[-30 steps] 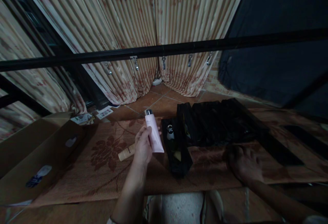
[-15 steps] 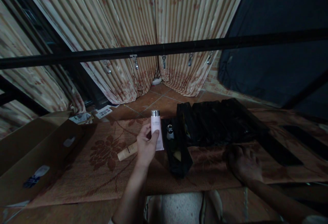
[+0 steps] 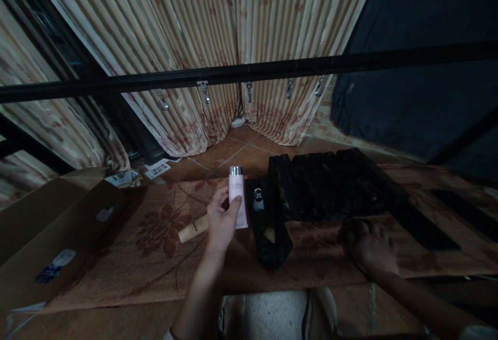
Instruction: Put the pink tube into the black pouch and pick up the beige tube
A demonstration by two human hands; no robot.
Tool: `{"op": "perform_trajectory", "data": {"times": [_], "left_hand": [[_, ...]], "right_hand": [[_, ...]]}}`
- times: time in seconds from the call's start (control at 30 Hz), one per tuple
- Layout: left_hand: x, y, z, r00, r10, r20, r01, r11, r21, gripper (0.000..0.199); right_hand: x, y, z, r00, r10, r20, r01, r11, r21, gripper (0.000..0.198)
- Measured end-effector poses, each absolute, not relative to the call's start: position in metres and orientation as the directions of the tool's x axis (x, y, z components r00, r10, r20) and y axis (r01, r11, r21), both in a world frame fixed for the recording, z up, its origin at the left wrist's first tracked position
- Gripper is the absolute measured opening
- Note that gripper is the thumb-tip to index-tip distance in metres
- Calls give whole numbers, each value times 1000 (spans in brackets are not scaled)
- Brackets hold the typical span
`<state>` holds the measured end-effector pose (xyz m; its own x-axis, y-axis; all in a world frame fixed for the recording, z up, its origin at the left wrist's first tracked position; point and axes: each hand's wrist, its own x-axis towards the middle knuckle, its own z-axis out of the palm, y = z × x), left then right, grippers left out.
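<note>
Two bare forearms come up from the near edge — no watch, ring or band seen on either. Left hand [image 3: 221,221] is lit well enough to show plain fingers [image 3: 235,206] w/ short nails; its arm is uncovered down to the frame bottom, where a sliver of pale fabric shows, maybe a sleeve edge. Right hand [image 3: 371,252] sits in shadow, detail too dim to read — the arm looks bare too, w/ a pale patch of cloth at the near right corner.

smooth plastic tube [image 3: 237,202], shiny metallic cap [image 3: 235,171], woven mat [image 3: 155,257]
</note>
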<state>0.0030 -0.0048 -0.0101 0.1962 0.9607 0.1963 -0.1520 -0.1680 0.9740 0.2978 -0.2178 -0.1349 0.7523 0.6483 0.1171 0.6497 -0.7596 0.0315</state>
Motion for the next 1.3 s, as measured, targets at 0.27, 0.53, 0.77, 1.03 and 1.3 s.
{"op": "perform_trajectory", "data": {"times": [0.27,0.53,0.77,1.03,1.3], "left_hand": [[4,-4,-12,176,966,190,-166,-161,973,27],[4,-4,-11,161,971,175,-135,-154,979,27],[4,-3,-12,151,976,158,-96,-144,985,26],[4,-2,-12,141,977,160,-67,-152,986,23],[3,3,-19,134,979,156,-35,-152,988,23]], "right_hand": [[295,-217,-131,753,647,121,650,-760,20,52],[296,-218,-132,749,651,123,652,-757,34,52],[298,-218,-134,747,654,120,656,-754,28,51],[299,-219,-135,750,652,113,654,-756,19,53],[298,-218,-134,755,645,119,646,-762,39,51]]}}
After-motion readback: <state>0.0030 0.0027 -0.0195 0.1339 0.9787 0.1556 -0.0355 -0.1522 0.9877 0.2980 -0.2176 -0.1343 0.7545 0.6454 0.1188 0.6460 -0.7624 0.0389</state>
